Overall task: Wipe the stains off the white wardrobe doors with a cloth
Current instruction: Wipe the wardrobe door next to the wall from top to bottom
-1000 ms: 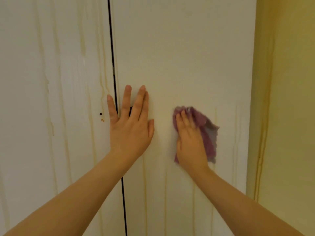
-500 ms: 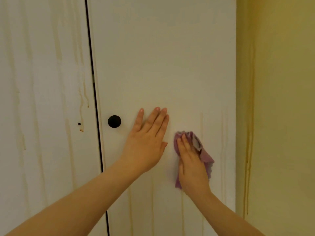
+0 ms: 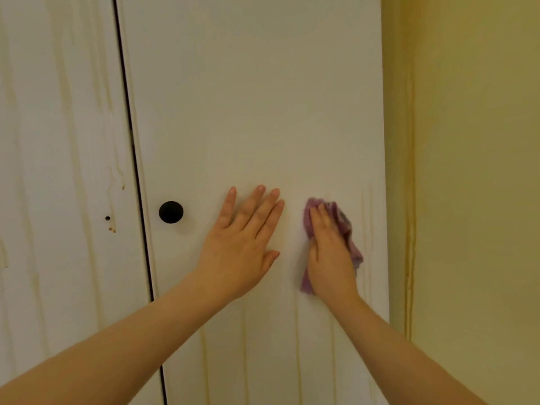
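Yellow wall [image 3: 467,171] borders the white wardrobe door [image 3: 248,97]. The right hand [image 3: 330,258] presses the purple cloth [image 3: 347,226] flat under straight fingers [image 3: 317,219]. Just left of it, the left hand [image 3: 239,249] rests spread on the door, with stains [image 3: 297,346] below both.

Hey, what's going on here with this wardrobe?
A person is wiping the white wardrobe's right door with a purple cloth, pressed flat under the right hand. The left hand rests open on the same door, right of the black knob. Yellowish drip streaks run down below both hands, and the left door is streaked too, so plenty is left to clean.
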Demonstrator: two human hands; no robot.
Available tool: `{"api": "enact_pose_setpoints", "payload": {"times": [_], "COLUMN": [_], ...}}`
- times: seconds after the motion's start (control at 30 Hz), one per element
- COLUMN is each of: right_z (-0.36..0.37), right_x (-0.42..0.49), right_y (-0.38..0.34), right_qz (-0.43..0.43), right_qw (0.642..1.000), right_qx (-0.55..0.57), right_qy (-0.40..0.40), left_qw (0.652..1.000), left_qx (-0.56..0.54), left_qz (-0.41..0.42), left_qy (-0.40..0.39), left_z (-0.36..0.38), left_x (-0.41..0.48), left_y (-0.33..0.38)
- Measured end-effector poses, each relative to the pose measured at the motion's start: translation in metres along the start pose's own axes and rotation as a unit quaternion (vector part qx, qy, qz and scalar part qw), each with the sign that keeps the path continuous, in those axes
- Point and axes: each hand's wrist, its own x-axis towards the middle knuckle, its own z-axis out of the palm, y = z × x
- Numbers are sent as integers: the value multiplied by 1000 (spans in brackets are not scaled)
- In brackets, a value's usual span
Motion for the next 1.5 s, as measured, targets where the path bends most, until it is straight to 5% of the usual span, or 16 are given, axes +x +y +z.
{"api": "enact_pose_setpoints", "payload": {"times": [0.23, 0.43, 0.63, 0.87, 1.0, 1.2, 1.33, 1.5], "right_z": [-12, -15, -1, -33, -12, -43, -20, -12], "right_x": [-14, 34, -23, 40, -17, 47, -12, -65], "right_y": [15, 27, 36, 75, 74, 76, 90, 111], "right_qz": [-3, -2, 7, 118, 93, 102, 68, 117], "right_qw": [994, 999, 1000, 991, 990, 988, 997, 989], "right_qx": [-15, 1, 18, 51, 88, 103, 49, 75], "right_qy": [-106, 45, -12, 36, 60, 59, -1, 58], "left_qw": [999, 994, 997, 993, 993, 995, 997, 996], "left_qx": [10, 48, 39, 54, 53, 48, 52, 67], "left_qz": [5, -25, -42, 15, 13, 2, 12, 18], "left_qy": [-38, -93, -50, -102, -109, -86, -61, -63], "left_z": [-6, -10, -8, -10, -3, 0, 5, 5], "left_x": [40, 51, 51, 88, 84, 86, 82, 81], "left_y": [18, 41, 43, 60, 62, 66, 62, 63]}}
